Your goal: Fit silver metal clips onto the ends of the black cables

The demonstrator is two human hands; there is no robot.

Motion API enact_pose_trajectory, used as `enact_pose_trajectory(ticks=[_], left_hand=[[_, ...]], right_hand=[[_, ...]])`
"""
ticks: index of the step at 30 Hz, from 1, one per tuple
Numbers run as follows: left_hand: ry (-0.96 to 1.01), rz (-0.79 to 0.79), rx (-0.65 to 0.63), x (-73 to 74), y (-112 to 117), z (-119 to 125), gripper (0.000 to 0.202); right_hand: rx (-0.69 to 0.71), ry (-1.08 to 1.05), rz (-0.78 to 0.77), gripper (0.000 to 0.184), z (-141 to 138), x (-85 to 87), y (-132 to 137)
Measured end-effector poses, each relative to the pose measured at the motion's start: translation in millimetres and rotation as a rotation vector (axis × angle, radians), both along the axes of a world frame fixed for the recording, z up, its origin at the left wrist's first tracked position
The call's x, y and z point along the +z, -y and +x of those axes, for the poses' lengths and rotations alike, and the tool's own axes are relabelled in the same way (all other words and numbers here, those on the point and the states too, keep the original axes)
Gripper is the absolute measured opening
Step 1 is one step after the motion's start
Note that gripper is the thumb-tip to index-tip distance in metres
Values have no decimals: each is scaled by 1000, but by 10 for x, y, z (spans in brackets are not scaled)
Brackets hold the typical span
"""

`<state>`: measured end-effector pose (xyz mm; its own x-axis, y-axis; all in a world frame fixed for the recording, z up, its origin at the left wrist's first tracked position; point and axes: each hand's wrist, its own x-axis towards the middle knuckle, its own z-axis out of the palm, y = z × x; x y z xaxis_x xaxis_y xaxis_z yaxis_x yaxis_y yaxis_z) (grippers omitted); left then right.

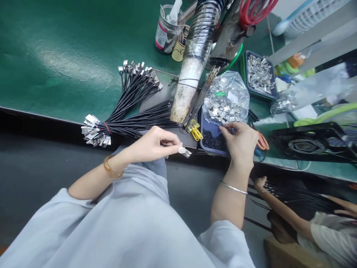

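My left hand (154,143) is closed in a pinch on a small metal connector shell (185,151), held just over the front edge of the green bench. My right hand (240,142) reaches into a dark blue tray (211,131) of small black parts, fingers curled at the heap of metal shells (220,113); what they hold is hidden. A bundle of black cables with metal plug ends (122,123), tied with a red band, lies left of my left hand. A second bunch of plugs (141,74) fans out behind it.
A wrapped duct (195,56) slants down to a fixture with a yellow clip (194,130). A clear bag of shells (227,95), another tray of shells (259,74), a jar (167,31) and a black fan (306,143) stand around. Another person's hand (260,184) handles black cables at lower right.
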<state>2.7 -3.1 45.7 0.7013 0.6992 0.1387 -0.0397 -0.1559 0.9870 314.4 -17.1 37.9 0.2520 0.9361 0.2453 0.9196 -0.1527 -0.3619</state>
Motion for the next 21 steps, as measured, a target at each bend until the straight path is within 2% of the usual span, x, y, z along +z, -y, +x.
enact_pose_trajectory(ticks=[4,9,12,14,17,19,21], left_hand=[[32,-101,14,-35,-11,32,26],[4,-75,63,-71,27,52,26],[-14,-39,161,-102,44,71,19],[-17,6,229,-122,49,87,10],[-20,89,289,-137,58,104,6],[-18,110,321,-139,69,113,10],[-18,102,349,-137,83,123,11]], right_hand=[[-87,-132,-55,5,-50,50,-59],[-70,-187,-129,10,-101,70,9],[-39,-140,-101,12,-115,28,66],[-40,-93,-10,14,-169,15,117],[-71,-105,224,17,-361,57,221],[-85,-244,392,17,-552,118,308],[-58,-468,508,16,-765,173,401]])
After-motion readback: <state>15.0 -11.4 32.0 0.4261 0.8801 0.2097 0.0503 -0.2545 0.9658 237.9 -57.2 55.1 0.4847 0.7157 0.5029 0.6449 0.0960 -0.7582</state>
